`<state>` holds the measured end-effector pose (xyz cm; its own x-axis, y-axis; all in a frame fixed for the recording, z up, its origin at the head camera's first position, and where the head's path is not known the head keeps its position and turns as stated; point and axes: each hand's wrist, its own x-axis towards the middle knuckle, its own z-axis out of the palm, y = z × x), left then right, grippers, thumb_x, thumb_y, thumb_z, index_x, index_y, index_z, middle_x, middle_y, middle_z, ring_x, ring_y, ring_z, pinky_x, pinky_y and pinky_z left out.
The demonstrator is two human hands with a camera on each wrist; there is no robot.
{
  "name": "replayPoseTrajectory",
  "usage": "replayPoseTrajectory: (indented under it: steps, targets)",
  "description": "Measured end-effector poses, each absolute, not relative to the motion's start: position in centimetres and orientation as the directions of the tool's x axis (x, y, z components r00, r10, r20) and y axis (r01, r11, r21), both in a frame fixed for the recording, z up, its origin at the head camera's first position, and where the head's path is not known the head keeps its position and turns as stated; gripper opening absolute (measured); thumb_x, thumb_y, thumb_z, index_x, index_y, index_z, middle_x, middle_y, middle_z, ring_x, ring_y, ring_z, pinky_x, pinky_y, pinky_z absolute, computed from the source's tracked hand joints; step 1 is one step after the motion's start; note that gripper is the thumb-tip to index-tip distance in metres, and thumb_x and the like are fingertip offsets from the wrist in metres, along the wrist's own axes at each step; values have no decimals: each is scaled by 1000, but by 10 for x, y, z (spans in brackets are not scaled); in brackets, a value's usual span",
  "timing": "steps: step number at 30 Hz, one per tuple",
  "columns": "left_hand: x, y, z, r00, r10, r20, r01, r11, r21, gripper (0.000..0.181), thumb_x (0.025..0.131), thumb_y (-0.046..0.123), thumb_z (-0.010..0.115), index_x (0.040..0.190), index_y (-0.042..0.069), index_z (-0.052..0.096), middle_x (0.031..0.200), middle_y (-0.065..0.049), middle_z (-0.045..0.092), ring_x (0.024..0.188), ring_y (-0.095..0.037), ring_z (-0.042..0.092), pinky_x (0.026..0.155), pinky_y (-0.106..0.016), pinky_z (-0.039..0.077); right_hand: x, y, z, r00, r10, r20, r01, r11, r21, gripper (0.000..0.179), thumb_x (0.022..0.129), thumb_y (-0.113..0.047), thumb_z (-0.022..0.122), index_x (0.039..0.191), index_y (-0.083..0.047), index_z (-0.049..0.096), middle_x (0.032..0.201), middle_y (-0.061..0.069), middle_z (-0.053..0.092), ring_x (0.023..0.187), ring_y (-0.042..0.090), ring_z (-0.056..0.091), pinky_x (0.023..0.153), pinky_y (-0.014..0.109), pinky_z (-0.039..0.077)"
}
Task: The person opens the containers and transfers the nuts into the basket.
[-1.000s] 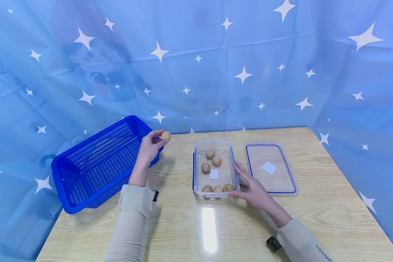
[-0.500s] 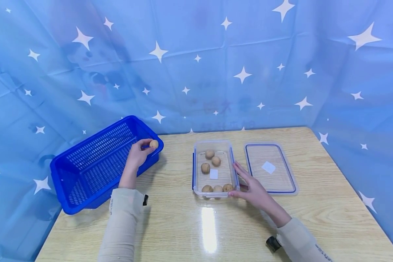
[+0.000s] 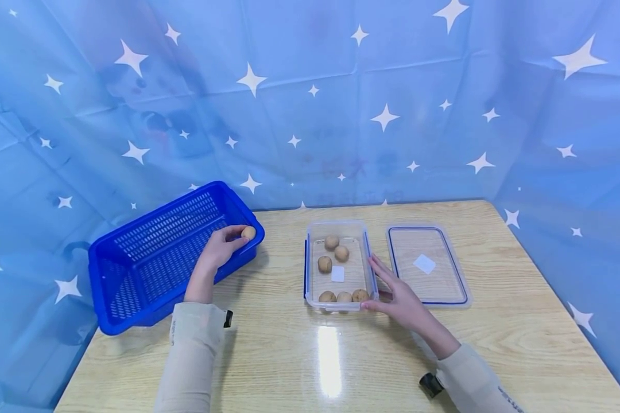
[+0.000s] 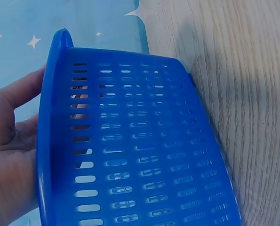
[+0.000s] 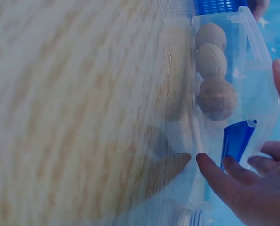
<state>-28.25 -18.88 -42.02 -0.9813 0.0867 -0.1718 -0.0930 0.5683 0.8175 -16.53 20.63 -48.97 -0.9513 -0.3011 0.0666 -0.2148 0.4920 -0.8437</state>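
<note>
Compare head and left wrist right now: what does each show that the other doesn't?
Head only: the clear container with six walnuts inside, its lid lying to the right, and the right hand at the container's side. The held walnut is plain here; I can't make it out in left wrist.

Left wrist only: skin of the left hand showing through slots in the basket wall.

Both: the blue basket, left hand, star-print backdrop and wood-grain table.
</note>
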Motion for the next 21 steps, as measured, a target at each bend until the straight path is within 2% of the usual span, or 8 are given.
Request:
replayPoseTrajectory:
  steps: [8,17,21]
  targets:
    - [-281,-190,-420,-981,92,-174,-88,586,805,46,105,22,50,147,4,46,150,-22,48,140,-40,43,118,-56,33,-165,206,-489,-955,-288,69,-217,523,-824,98,83,-31,80,159,-9,22,168,12,10,150,49,15,112,64,31]
    - [-281,-191,-423,-987,98,-129,-48,586,809,41,106,15,47,145,3,48,148,-22,50,140,-39,44,117,-55,36,-165,206,-491,-955,-288,75,-222,522,-824,97,83,-31,80,159,-9,23,167,15,12,151,47,14,114,65,28]
    - [-280,-190,-423,-989,92,-116,-46,551,833,41,105,15,48,145,3,49,147,-21,51,137,-38,47,116,-53,39,-166,206,-491,-955,-288,75,-220,514,-829,97,83,-30,80,159,-9,23,167,16,12,151,47,14,113,63,30]
